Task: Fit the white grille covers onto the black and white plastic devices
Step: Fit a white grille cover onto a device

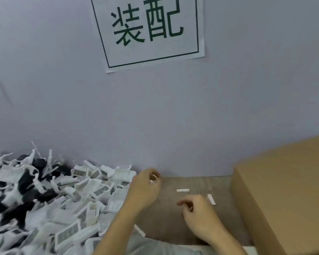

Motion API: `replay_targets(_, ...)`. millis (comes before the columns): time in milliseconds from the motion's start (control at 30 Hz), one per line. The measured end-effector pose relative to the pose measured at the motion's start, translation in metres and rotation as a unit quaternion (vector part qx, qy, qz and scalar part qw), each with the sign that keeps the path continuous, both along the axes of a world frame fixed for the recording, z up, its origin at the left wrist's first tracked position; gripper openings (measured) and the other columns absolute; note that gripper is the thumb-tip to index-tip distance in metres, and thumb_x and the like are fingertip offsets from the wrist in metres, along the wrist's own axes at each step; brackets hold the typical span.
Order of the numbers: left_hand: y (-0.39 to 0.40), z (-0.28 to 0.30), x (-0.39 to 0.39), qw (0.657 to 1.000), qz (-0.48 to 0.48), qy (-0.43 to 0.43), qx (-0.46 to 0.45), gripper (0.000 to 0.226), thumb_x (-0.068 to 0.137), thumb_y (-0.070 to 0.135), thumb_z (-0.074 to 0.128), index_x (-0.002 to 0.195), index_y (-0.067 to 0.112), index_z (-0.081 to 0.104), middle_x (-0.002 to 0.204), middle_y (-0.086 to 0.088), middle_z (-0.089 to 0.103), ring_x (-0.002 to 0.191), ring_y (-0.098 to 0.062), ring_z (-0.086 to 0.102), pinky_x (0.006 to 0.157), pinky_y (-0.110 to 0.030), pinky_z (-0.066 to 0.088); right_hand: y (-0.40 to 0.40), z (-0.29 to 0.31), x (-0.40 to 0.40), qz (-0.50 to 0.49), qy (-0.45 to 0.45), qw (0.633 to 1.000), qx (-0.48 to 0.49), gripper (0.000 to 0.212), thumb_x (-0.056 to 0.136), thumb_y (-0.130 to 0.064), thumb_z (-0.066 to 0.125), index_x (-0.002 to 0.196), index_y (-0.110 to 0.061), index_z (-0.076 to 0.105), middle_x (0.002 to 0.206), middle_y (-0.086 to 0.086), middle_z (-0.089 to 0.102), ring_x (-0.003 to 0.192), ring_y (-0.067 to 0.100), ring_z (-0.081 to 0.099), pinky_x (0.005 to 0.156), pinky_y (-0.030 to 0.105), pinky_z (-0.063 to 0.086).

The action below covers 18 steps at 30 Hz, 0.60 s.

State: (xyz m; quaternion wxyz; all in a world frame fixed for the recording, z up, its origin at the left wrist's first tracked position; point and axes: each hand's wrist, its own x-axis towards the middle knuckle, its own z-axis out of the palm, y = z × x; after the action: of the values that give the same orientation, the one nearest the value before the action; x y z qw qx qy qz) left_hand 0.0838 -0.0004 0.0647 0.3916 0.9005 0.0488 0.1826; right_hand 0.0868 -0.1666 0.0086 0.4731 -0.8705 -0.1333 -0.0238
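A big heap of white grille covers (pixel 92 192) lies on the left of the table, and black and white plastic devices (pixel 26 179) are piled at the far left. My left hand (pixel 145 188) is raised beside the heap, its curled fingers holding a small white piece (pixel 152 177). My right hand (pixel 197 212) hovers low over the table with its fingers curled; whether it holds anything is hidden. Two small white pieces lie on the table, one (pixel 183 190) between my hands, the other (pixel 211 199) just right of my right hand.
A large brown cardboard box (pixel 284 190) stands at the right, close to my right hand. A grey wall (pixel 155 116) with a paper sign (pixel 147 32) rises directly behind the table. The brown tabletop (pixel 173 225) shows between heap and box.
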Motion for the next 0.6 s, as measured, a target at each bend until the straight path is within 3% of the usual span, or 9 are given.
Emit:
replay_targets(67,0.024,0.013,0.012,0.990,0.003,0.022,0.140,0.019,0.093,0.025,0.056,0.111,0.026,0.063,0.108,0.005,0.064,0.096,-0.015,0.061,0.075,-0.020,0.043,0.000,-0.004,0.004,-0.013,0.003,0.999,0.030,0.032,0.094,-0.008,0.054,0.082,-0.033,0.071,0.071,-0.012,0.070,0.066,0.001,0.063,0.061,0.006,0.043)
replay_targets(167,0.073,0.033,0.029,0.935,0.062,0.110,0.333,0.043,0.095,0.033,0.050,0.137,0.024,0.047,0.131,-0.005,0.053,0.124,-0.030,0.045,0.099,-0.042,0.042,0.000,-0.008,0.008,-0.015,0.007,0.998,0.062,0.036,0.093,-0.005,0.055,0.075,-0.032,0.071,0.064,-0.013,0.071,0.059,0.001,0.065,0.060,0.012,0.047)
replay_targets(233,0.114,0.044,0.035,0.887,0.121,0.190,0.403,0.053,0.094,0.036,0.049,0.144,0.023,0.037,0.143,-0.009,0.043,0.134,-0.038,0.035,0.107,-0.053,0.036,0.001,-0.012,0.007,-0.003,0.029,0.998,0.062,0.034,0.094,-0.003,0.055,0.079,-0.029,0.072,0.066,-0.008,0.072,0.059,0.004,0.065,0.063,0.019,0.051)
replay_targets(333,0.185,0.060,0.032,0.819,0.208,0.310,0.436,0.062,0.093,0.042,0.049,0.148,0.023,0.029,0.155,-0.013,0.030,0.143,-0.045,0.024,0.111,-0.064,0.028,0.002,-0.014,0.008,-0.007,0.039,0.996,0.078,0.030,0.095,-0.004,0.056,0.083,-0.024,0.074,0.067,-0.007,0.073,0.057,0.006,0.066,0.060,0.021,0.053)
replay_targets(400,0.230,0.065,0.024,0.793,0.236,0.357,0.433,0.061,0.091,0.043,0.047,0.147,0.021,0.034,0.155,-0.013,0.034,0.141,-0.041,0.032,0.111,-0.059,0.032,0.003,-0.014,0.008,-0.008,0.038,0.996,0.077,0.031,0.095,-0.002,0.055,0.082,-0.023,0.074,0.064,-0.006,0.073,0.054,0.004,0.065,0.057,0.020,0.053)
replay_targets(500,0.270,0.052,0.006,0.767,0.191,0.438,0.427,0.056,0.096,0.029,0.041,0.148,0.010,0.038,0.142,-0.005,0.049,0.116,-0.028,0.049,0.097,-0.035,0.038,0.006,-0.013,0.009,-0.006,0.041,0.997,0.060,0.031,0.094,-0.001,0.055,0.081,-0.022,0.074,0.064,-0.005,0.073,0.051,0.005,0.063,0.057,0.019,0.052)
replay_targets(600,0.285,0.029,-0.008,0.757,0.210,0.433,0.442,0.060,0.097,0.031,0.043,0.152,0.012,0.027,0.140,-0.007,0.051,0.124,-0.031,0.050,0.100,-0.039,0.037,0.007,-0.014,0.009,-0.003,0.049,0.998,0.050,0.031,0.094,-0.001,0.054,0.082,-0.021,0.074,0.065,-0.005,0.073,0.051,0.007,0.063,0.060,0.024,0.053)
